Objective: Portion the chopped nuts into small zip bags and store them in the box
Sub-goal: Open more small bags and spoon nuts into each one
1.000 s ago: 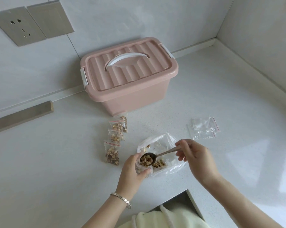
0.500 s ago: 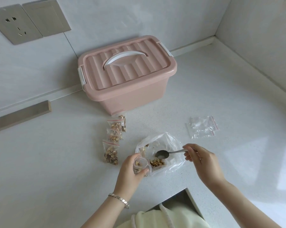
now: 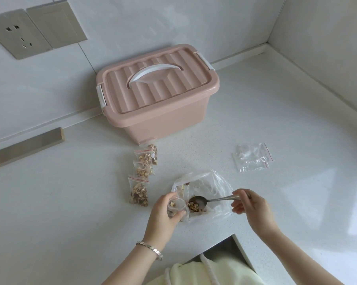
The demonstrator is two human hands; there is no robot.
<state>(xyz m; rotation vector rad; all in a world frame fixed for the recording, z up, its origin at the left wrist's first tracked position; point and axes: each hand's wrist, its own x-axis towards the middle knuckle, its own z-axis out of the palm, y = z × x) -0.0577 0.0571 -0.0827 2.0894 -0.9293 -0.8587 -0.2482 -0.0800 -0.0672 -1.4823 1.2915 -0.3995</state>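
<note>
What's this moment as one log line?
left hand holds small zip bag | right hand holds spoon in nut bag | box closed

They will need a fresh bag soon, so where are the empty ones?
In the head view, the empty zip bags lie on the counter at right, beyond the right hand, right of the pink box.

White speckled counter, pale tiled walls, socket.

White counter, pink box, filled bags
</note>
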